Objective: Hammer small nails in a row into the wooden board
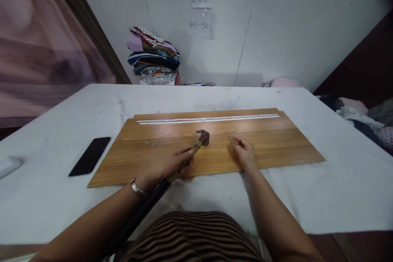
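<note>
My left hand [179, 161] is wrapped round the handle of a claw hammer [204, 137], near its head. The head is held over a wooden board [276, 141], and the dark grip runs back beneath my left forearm. Just right of the hammer head, a short row of small dark dots [219, 145], which look like nail heads, runs across the board. At the right end of that row is my right hand [245, 152], with its fingertips drawn together. Whatever they pinch is too small to make out. Several loose nails [152, 145] lie on the board's left part.
Two white measuring strips [208, 119] run along the board's far side. A black phone [90, 156] lies left of the board on the white table [196, 96]. Folded clothes [153, 55] are stacked behind the table, and handwritten paper notes [201, 24] hang on the wall.
</note>
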Demonstrator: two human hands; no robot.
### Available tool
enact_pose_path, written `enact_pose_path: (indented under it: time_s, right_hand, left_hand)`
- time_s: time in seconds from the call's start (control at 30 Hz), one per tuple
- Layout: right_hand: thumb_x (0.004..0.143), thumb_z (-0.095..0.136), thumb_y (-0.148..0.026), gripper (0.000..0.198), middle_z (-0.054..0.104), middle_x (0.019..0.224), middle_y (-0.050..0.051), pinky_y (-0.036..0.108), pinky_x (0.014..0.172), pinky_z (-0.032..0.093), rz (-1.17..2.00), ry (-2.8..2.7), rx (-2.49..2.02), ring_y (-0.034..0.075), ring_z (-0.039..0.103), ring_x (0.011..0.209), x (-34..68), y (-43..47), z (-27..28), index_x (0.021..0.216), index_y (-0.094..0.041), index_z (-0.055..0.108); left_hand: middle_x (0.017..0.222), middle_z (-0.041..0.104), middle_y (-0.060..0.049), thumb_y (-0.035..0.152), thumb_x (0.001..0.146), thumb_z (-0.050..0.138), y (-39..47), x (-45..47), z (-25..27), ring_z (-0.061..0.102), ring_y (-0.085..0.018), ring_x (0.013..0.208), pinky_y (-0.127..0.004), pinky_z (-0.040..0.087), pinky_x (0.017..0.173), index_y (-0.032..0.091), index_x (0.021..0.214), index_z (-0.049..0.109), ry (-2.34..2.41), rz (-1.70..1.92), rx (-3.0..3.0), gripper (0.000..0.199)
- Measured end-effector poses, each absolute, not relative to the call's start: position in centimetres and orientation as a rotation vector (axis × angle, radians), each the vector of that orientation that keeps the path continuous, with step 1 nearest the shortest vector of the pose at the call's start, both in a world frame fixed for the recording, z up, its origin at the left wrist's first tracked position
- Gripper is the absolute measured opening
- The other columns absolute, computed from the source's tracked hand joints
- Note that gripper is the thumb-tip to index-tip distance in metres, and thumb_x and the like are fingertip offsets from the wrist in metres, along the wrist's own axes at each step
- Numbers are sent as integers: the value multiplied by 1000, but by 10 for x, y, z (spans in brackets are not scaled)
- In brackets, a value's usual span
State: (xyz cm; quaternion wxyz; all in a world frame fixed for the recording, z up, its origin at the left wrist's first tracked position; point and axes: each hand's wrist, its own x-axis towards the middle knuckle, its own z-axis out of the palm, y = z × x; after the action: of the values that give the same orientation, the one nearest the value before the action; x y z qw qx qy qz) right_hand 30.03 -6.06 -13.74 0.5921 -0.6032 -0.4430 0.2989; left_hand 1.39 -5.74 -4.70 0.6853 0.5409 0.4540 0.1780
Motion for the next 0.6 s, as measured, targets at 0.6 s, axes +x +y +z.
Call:
enact_pose_path:
  time_s: [0.6]
  right_hand:
    - [70,56,-35,32,59,58,-1,28,54,40,708,-1028,-1426,16,50,55,299,-63,-132,91,-18,74]
  left_hand:
    - [64,49,3,56,84,53,-57,14,-50,40,-9,49,-25,26,44,18,96,56,1059,392,1247,40]
